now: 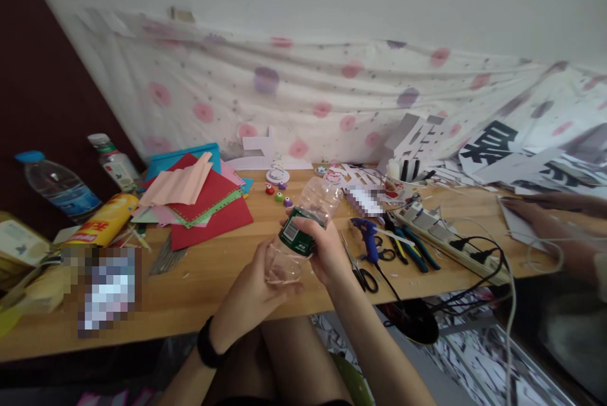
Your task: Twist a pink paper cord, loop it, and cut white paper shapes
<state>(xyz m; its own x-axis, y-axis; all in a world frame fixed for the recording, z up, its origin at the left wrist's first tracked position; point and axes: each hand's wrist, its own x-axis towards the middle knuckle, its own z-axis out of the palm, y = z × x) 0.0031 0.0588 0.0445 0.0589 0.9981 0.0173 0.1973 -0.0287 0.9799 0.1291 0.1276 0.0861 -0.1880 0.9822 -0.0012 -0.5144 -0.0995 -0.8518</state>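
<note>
A clear plastic bottle [321, 196] with a green label is held tilted over the table's front edge, its upper end leaning away to the right. My left hand [263, 286] is closed around the lower end, a black band on its wrist. My right hand [322, 245] grips the middle, with the thumb across the label. To the right of the hands lie scissors [365, 278], a blue glue gun [367, 238] and pliers [411, 248]. Just beyond the bottle sit several small coloured figures [279, 197].
Coloured paper [208, 194] is stacked at the left, beside a large water bottle [59, 188] and a yellow tube [105, 219]. A power strip [441, 238] with black cables runs along the right. Another person's hands [545, 216] work over white paper at the far right.
</note>
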